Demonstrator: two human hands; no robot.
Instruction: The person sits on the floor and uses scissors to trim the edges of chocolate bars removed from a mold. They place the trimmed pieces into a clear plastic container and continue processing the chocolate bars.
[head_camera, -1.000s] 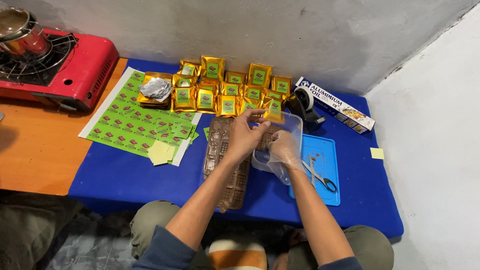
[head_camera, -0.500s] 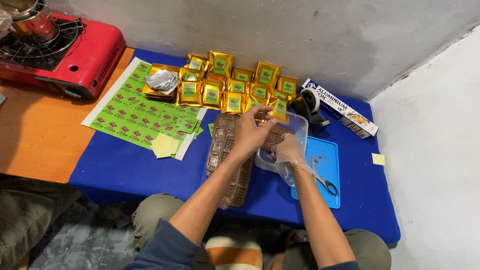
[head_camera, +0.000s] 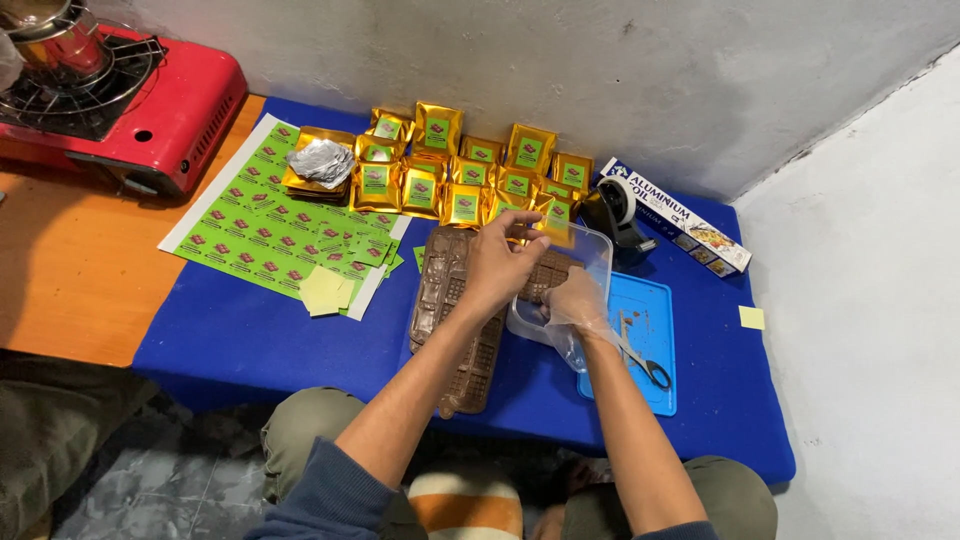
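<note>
Gold pouch (head_camera: 553, 217) is lifting higher in the pinching left hand (head_camera: 497, 262) than a moment ago, gloved right hand (head_camera: 577, 300) gripping the clear tub (head_camera: 598, 250).

Twelve gold pouches (head_camera: 438, 130), one scissors (head_camera: 640, 355), one tape dispenser (head_camera: 615, 212).

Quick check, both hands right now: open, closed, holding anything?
Left hand: pinching a gold foil pouch with green label.
Right hand: in a thin clear glove, resting in the clear plastic container; grip cannot be told.

Gold pouches (head_camera: 455, 175) crowd back; blue mat (head_camera: 230, 330) front-left open.
</note>
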